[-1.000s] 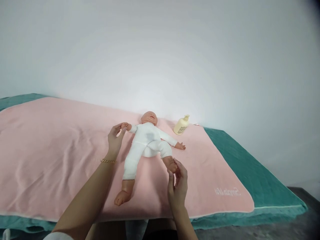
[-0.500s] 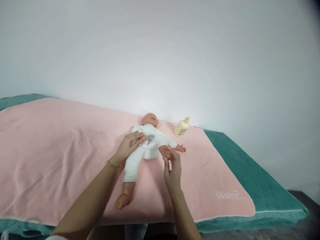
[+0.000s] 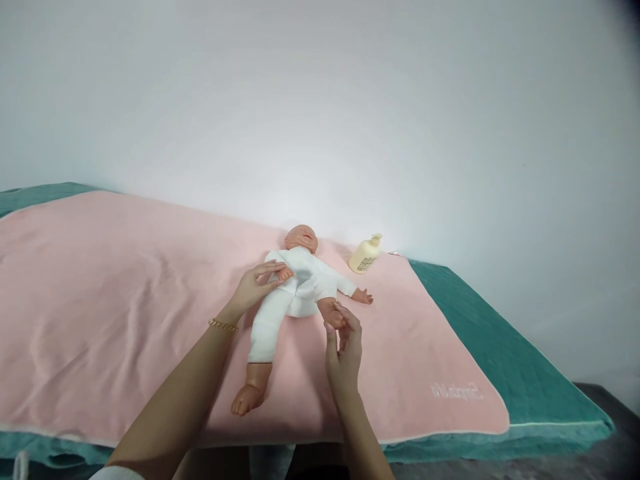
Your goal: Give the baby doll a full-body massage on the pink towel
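Note:
A baby doll in a white outfit lies on its back, its head away from me and its legs toward me. My left hand is closed lightly around the doll's small hand, over the side of its body. My right hand has thumb and fingers around the doll's foot, with that leg bent and raised. The doll's other leg stretches straight toward me, bare below the trouser cuff. Its other arm is spread out to the right.
A pale yellow pump bottle stands to the right of the doll, near the wall. Beneath the doll is a pink blanket, spread over a green-covered table whose front edge is close to me.
My right hand and the doll's foot have come down slightly toward me, so the bent leg sits a little lower. My left hand stays at the doll's hand.

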Action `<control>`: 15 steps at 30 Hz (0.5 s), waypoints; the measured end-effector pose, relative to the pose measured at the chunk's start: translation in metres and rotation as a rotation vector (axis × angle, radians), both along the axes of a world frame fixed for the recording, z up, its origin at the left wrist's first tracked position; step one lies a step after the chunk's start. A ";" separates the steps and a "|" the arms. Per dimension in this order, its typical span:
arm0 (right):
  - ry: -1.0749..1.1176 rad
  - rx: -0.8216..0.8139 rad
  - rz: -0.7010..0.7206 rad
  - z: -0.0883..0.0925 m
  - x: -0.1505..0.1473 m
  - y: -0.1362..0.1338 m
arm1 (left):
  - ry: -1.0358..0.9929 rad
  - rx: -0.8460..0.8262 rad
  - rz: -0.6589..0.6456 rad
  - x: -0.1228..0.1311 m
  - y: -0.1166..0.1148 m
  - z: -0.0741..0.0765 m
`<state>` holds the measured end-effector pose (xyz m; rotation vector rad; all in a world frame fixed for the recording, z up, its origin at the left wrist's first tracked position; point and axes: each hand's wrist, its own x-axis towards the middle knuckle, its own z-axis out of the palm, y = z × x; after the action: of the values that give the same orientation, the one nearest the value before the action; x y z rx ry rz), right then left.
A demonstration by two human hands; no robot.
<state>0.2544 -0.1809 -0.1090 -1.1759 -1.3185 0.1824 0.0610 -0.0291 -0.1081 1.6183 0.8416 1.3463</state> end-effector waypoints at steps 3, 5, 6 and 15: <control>0.124 -0.012 -0.027 0.009 -0.004 -0.006 | -0.158 -0.090 -0.009 -0.006 0.001 0.000; 0.182 -0.004 -0.040 0.015 -0.006 -0.011 | -0.257 -0.130 0.010 -0.010 0.002 0.001; 0.199 -0.005 -0.043 0.017 -0.006 -0.014 | -0.294 -0.142 0.035 -0.011 0.002 0.002; 0.162 -0.060 -0.010 0.009 0.006 -0.046 | -0.700 -0.300 0.339 -0.024 0.012 0.000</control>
<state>0.2607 -0.2268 -0.1003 -1.1928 -1.1716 0.3060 0.0373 -0.0170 -0.1086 0.7024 0.8398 1.7657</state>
